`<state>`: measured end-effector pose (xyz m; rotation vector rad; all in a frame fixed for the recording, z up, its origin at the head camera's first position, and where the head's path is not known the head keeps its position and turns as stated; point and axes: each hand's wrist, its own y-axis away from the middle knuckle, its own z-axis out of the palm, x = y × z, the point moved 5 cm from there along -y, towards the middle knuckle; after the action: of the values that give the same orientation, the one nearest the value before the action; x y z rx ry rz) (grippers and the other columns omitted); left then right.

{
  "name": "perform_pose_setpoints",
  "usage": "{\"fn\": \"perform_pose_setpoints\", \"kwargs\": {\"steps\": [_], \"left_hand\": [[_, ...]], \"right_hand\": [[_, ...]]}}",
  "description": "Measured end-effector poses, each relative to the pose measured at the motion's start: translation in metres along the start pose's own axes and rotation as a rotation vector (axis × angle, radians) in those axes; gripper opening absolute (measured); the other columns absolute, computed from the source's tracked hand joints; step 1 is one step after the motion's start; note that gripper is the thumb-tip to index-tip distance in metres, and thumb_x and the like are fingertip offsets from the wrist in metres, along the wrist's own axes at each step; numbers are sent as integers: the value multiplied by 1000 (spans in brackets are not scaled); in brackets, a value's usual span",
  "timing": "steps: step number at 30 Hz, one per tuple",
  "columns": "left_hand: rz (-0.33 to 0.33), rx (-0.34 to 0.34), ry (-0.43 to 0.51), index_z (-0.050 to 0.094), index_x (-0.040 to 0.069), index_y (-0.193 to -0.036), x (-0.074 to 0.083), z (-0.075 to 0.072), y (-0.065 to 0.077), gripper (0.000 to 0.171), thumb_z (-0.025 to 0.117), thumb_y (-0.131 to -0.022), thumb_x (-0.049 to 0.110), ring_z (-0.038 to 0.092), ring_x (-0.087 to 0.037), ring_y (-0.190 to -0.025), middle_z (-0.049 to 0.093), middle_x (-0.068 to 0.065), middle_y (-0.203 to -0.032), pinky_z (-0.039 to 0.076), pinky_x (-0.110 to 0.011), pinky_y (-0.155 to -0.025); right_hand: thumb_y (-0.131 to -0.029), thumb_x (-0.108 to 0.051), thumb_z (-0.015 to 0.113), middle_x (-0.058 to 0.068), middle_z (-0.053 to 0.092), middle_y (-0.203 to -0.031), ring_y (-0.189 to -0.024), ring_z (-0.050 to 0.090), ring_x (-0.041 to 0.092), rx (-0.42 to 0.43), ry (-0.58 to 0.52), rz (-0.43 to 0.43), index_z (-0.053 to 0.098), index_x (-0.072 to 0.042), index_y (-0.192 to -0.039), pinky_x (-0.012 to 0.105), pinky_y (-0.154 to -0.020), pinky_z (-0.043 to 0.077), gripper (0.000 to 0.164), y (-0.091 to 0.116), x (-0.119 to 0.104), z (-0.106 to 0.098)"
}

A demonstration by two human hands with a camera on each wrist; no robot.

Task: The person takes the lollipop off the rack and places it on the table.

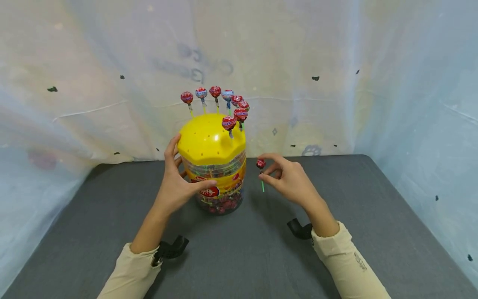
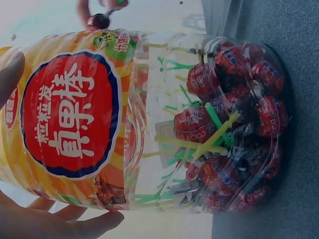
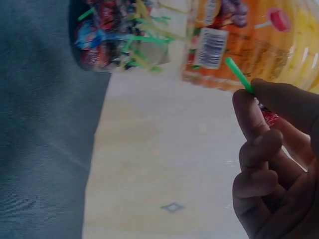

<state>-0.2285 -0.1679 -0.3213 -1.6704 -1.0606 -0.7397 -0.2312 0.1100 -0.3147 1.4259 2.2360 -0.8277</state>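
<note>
- where's the loose lollipop (image 1: 261, 163)?
- near the jar (image 1: 231, 180), its stick (image 1: 263, 187) pinched by the right hand (image 1: 290, 179); the left hand (image 1: 176, 185) grips the jar.
- how will it handle?
- probably light, slick-wrapped, stiff-stemmed; best held by the stick.

Your head camera looks forward and down from above your left hand (image 1: 179, 182) and right hand (image 1: 289, 180), farthest from either grip. Your wrist cameras, close behind each grip and rolled sideways, face the lollipop jar (image 1: 218, 168) from either side; all three views share it and your right hand's pinched lollipop (image 1: 260, 164).
</note>
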Motion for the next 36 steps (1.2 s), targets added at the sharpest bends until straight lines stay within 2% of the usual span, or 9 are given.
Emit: {"fn": "perform_pose_setpoints", "kwargs": {"steps": [4,10,17,27,36], "left_hand": [[-3,-15,2,2,45,-154,0,-1,-1,116,84,-79,11,34,-32,-139,16,-2,-158,38,-69,-107],[-4,-11,1,2,45,-155,-1,-4,1,116,84,-79,9,36,-33,-139,17,-4,-158,40,-69,-104],[-5,-8,0,2,44,-155,-1,-4,1,117,84,-80,9,36,-34,-140,16,-7,-159,40,-69,-105],[-4,-8,-14,0,44,-156,0,-4,1,117,83,-80,10,36,-36,-140,16,-9,-159,40,-69,-104],[6,-15,-17,0,44,-156,1,-1,1,117,83,-80,11,39,-36,-139,17,-9,-159,42,-67,-104]], "right_hand": [[-92,-25,72,-2,76,-93,-60,59,14,-56,-2,52,58,-26,-133,30,-55,47,43,-2,12,8],[-92,-24,73,-1,75,-92,-70,68,22,-124,-28,98,59,-22,-132,31,-59,49,43,-7,29,24],[-90,-23,75,-2,75,-90,-65,62,9,-174,1,118,59,-20,-132,29,-59,48,45,-11,42,34],[-88,-24,76,-4,72,-81,-59,59,11,-257,25,215,62,-19,-130,28,-55,47,44,-11,58,58],[-87,-24,78,-2,70,-79,-61,58,13,-309,47,270,63,-17,-130,27,-55,45,46,-9,66,67]]}}
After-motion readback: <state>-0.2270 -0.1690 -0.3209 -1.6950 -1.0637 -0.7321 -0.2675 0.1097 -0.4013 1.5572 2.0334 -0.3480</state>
